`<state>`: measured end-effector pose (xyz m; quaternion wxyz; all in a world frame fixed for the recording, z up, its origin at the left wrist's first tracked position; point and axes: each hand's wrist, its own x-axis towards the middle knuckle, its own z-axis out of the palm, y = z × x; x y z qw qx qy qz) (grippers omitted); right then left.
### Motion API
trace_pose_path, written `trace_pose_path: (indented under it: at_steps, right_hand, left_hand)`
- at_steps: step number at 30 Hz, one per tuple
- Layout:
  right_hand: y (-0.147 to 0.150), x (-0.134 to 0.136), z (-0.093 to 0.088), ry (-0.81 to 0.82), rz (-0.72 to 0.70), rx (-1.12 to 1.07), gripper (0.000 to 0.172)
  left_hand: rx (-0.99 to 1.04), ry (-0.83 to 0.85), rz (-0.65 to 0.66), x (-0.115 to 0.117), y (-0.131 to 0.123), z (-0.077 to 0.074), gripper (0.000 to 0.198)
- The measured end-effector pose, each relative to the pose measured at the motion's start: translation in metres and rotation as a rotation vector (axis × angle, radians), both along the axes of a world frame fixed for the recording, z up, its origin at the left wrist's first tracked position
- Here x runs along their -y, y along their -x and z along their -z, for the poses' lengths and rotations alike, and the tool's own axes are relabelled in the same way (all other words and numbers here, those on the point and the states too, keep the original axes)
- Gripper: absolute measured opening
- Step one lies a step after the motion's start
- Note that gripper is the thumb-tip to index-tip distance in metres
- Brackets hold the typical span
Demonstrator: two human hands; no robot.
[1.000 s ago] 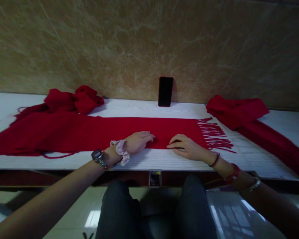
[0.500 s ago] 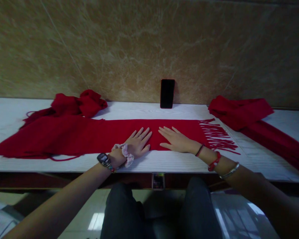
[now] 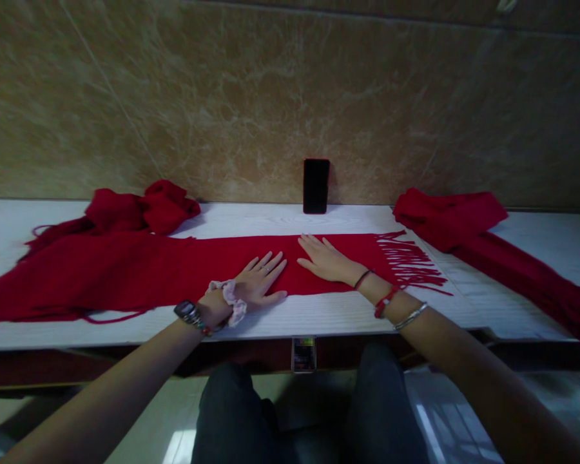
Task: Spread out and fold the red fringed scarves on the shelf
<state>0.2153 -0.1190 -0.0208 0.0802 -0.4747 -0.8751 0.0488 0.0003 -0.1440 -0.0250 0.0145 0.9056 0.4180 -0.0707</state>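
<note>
A long red scarf (image 3: 140, 270) lies spread flat along the white table (image 3: 319, 316), its fringe (image 3: 406, 261) at the right end. My left hand (image 3: 256, 283) rests flat on the scarf near its front edge, fingers stretched out. My right hand (image 3: 323, 258) lies flat on the scarf just right of it, fingers spread, reaching toward the far edge. Neither hand holds anything. I wear a watch and a pink scrunchie on my left wrist, bracelets on the right.
A bunched red scarf (image 3: 145, 206) sits at the back left. Another red scarf (image 3: 473, 232) lies at the right, trailing toward the table's right end. A black phone (image 3: 316, 185) leans upright against the brown marble wall. My knees show below the table edge.
Both hands went from curled at the scarf's front edge to flat with fingers spread, then slid farther across the scarf, the right hand most.
</note>
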Motion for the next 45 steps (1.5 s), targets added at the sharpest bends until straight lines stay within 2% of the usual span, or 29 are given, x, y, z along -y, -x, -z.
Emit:
trace_pose_path:
  at_steps: [2, 4, 10, 13, 15, 17, 21, 23, 25, 28, 31, 41, 45]
  right_hand:
    - [0.000, -0.004, 0.007, 0.019, 0.005, 0.039, 0.059]
    - [-0.019, -0.008, 0.013, 0.016, 0.070, 0.082, 0.058]
    - [-0.139, -0.021, 0.022, -0.021, 0.394, 0.182, 0.057]
    - [-0.166, -0.024, 0.019, -0.041, 0.473, 0.178, 0.057]
    - [-0.156, -0.022, 0.015, -0.112, 0.446, 0.112, 0.058]
    - [-0.127, -0.016, 0.009, -0.176, 0.352, 0.022, 0.059]
    - [-0.049, 0.004, 0.001, -0.152, 0.041, -0.054, 0.060]
    - [-0.021, 0.013, 0.002, -0.102, -0.041, -0.038, 0.061]
    - [-0.007, 0.017, 0.006, -0.058, -0.062, -0.003, 0.061]
    - [-0.006, 0.019, 0.012, -0.046, -0.058, 0.034, 0.059]
    - [-0.011, 0.019, 0.015, -0.062, -0.054, 0.041, 0.059]
    - [-0.010, 0.022, 0.013, -0.078, -0.041, 0.098, 0.058]
    - [-0.011, 0.024, 0.017, -0.078, -0.036, 0.077, 0.057]
  left_hand:
    - [-0.003, 0.006, 0.002, 0.000, 0.000, -0.001, 0.072]
    - [-0.013, 0.008, 0.006, 0.000, 0.000, -0.001, 0.072]
    - [-0.001, -0.014, 0.019, -0.002, 0.000, 0.003, 0.072]
    - [0.010, -0.018, 0.013, -0.002, 0.000, 0.004, 0.072]
    - [0.004, -0.013, 0.005, -0.002, 0.000, 0.003, 0.072]
    - [-0.007, 0.002, 0.000, -0.001, -0.001, 0.001, 0.072]
    - [-0.006, 0.024, -0.008, -0.001, 0.000, 0.000, 0.072]
    - [0.013, 0.025, -0.010, -0.002, 0.001, 0.001, 0.073]
    - [0.059, 0.036, -0.009, -0.003, 0.002, 0.002, 0.072]
    - [0.136, 0.051, -0.070, -0.008, 0.008, 0.002, 0.064]
    - [0.119, 0.025, -0.227, -0.016, 0.022, 0.001, 0.059]
    - [0.016, -0.028, -0.498, -0.020, 0.097, -0.003, 0.053]
    - [0.006, -0.053, -0.536, -0.021, 0.098, -0.004, 0.052]
